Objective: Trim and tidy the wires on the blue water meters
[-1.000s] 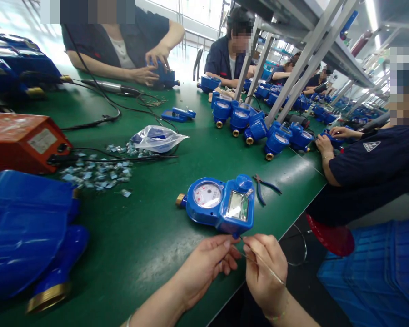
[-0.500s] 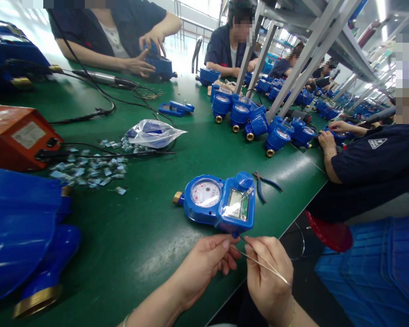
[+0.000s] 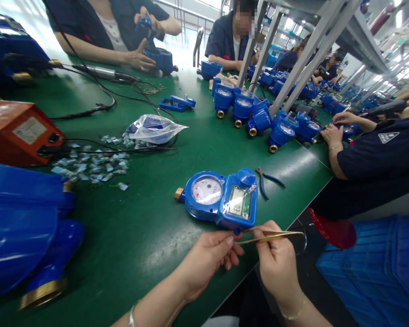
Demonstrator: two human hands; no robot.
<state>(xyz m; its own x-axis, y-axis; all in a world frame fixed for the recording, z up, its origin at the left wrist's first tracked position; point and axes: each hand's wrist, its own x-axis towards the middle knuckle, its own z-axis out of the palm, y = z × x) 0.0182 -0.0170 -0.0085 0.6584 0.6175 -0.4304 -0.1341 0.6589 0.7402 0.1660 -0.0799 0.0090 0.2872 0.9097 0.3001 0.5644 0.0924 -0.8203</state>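
Note:
A blue water meter (image 3: 221,200) with a round dial, a lit display and a brass end lies face up on the green bench. At its near edge my left hand (image 3: 207,254) pinches a small blue piece (image 3: 237,231); whether that piece is joined to the meter, I cannot tell. My right hand (image 3: 277,259) grips a thin, doubled brass-coloured wire (image 3: 286,234), its loop pointing right. The wire's other ends reach my left fingertips and are partly hidden there. Pliers (image 3: 266,181) with dark blue handles lie just right of the meter.
Small clear-and-blue pieces (image 3: 92,165) lie heaped by an orange box (image 3: 17,134). A plastic bag (image 3: 155,129) is behind them. Large blue meters (image 3: 17,227) stand at left, several more (image 3: 241,106) at back right. Co-workers sit around; blue crates (image 3: 371,259) stand below right.
My right hand has turned and shifted slightly right and up, so the wire's loop points right instead of down-right. My left hand keeps its pinch.

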